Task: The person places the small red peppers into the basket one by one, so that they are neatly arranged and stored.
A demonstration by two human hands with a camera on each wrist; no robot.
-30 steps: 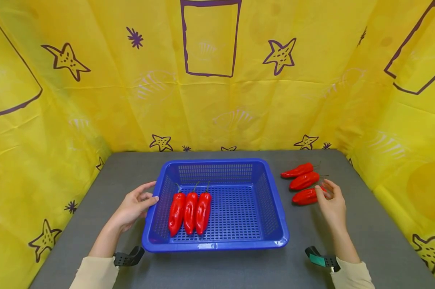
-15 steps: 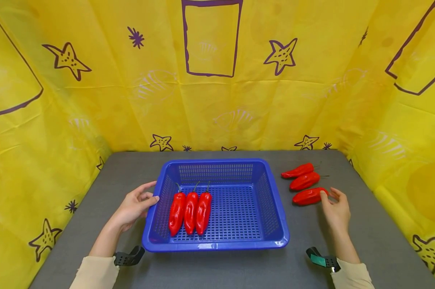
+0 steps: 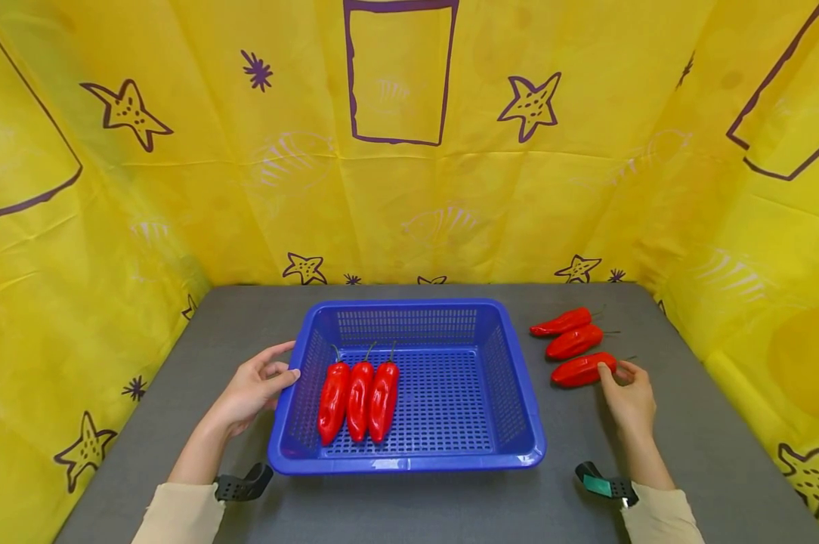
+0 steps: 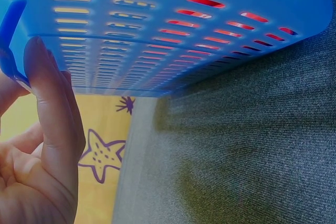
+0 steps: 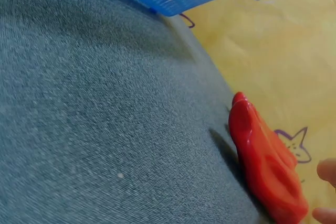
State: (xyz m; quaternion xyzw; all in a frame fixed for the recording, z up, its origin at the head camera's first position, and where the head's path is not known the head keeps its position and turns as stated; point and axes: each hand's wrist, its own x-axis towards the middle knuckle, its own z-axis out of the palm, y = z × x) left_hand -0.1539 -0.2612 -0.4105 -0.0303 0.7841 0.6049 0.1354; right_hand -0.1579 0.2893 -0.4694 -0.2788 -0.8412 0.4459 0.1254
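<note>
My left hand (image 3: pixel 256 389) grips the left rim of a blue plastic basket (image 3: pixel 409 462), thumb over the edge and fingers outside; the left wrist view shows the thumb against the rim. Three red peppers (image 3: pixel 358 400) lie side by side in the basket's left half, stems away from me. My right hand (image 3: pixel 630 400) is low at the stem end of the nearest red pepper (image 3: pixel 579 370) right of the basket, its thumb overlapping that end. In the right wrist view fingertips (image 5: pixel 326 170) show a gap to the pepper (image 5: pixel 262 161).
Two more red peppers (image 3: pixel 573 341) lie just behind the nearest one, on the dark grey table (image 3: pixel 409 514). A yellow cloth (image 3: pixel 409 196) printed with starfish and fish walls in the back and both sides.
My right hand drew back a little to the right from the nearest pepper, then came slightly left again, so the pepper's stem now shows. The left hand and basket stay put.
</note>
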